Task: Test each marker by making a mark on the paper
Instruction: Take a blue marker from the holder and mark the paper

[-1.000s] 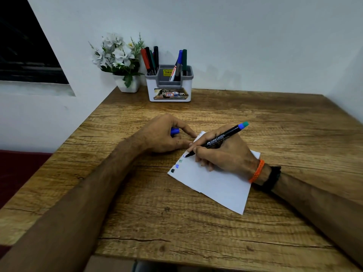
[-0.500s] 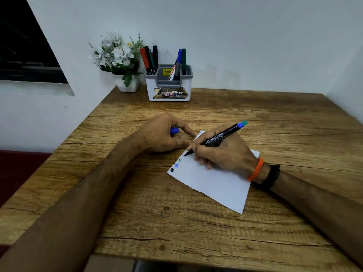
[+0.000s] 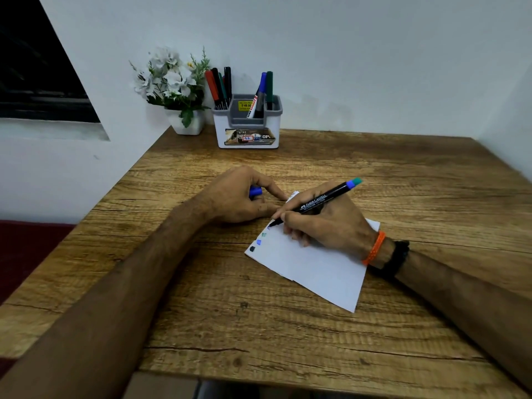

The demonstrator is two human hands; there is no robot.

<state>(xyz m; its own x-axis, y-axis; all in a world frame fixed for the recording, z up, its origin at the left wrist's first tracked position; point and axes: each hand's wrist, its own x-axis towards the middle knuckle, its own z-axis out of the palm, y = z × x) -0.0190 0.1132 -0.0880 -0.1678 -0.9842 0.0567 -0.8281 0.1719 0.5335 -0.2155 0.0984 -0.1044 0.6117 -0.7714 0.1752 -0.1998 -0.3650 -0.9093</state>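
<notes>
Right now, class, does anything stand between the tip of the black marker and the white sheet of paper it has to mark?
Nothing visible does. The right hand grips the black marker, whose tip reaches the white sheet of paper at its left edge, above three earlier marks. The left hand, holding a blue cap, rests beside it.

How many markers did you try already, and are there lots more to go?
Three color marks already sit along the paper's edge. The right hand presses the black marker down for a fourth, while the left hand holds its blue cap. Several markers wait in the holder, tested or not I can't tell.
</notes>
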